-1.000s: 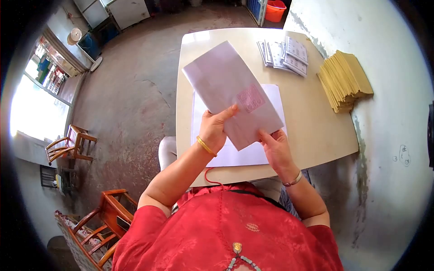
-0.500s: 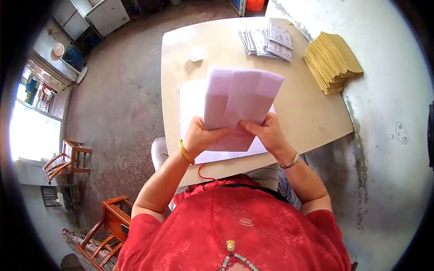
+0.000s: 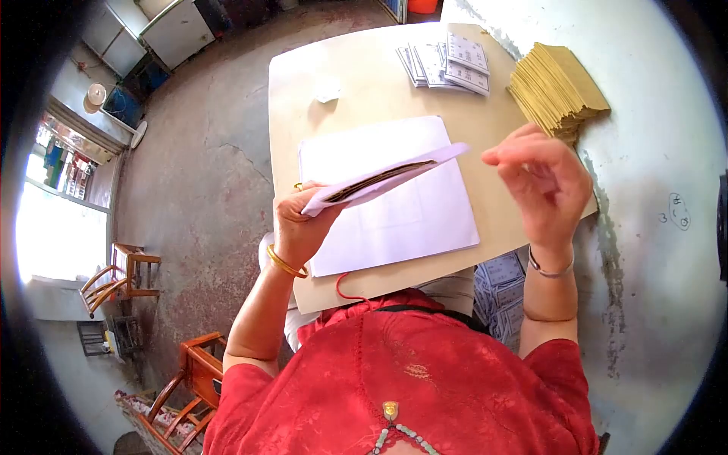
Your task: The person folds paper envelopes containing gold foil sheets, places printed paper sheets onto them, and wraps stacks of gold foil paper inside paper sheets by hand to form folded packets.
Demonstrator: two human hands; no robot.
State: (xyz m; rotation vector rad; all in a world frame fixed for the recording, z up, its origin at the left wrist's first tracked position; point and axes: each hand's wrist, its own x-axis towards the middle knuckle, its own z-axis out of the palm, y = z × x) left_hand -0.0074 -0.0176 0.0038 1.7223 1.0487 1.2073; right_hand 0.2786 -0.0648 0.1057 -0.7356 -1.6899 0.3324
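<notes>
My left hand [image 3: 303,224] is closed on one end of a folded white paper packet [image 3: 447,154], held tilted above the table. Between its folds shows a thin dark brown layered edge [image 3: 379,180]; what it is I cannot make out. My right hand [image 3: 540,178] is raised to the right of the packet, apart from it, with loosely curled fingers and nothing visible in them. Below the packet, a stack of large white sheets [image 3: 425,235] lies on the beige table [image 3: 500,189].
Printed white packets [image 3: 447,64] lie at the table's far side. A pile of yellow-brown paper pieces [image 3: 557,87] sits at the right by the pale wall [image 3: 652,98]. A small clear object [image 3: 327,92] stands at the back left. More printed packets [image 3: 500,296] are below the table's right edge.
My right hand has let go of the packet and moved up to the right. The packet has turned from facing me to nearly edge-on, and my left hand has shifted left with it.
</notes>
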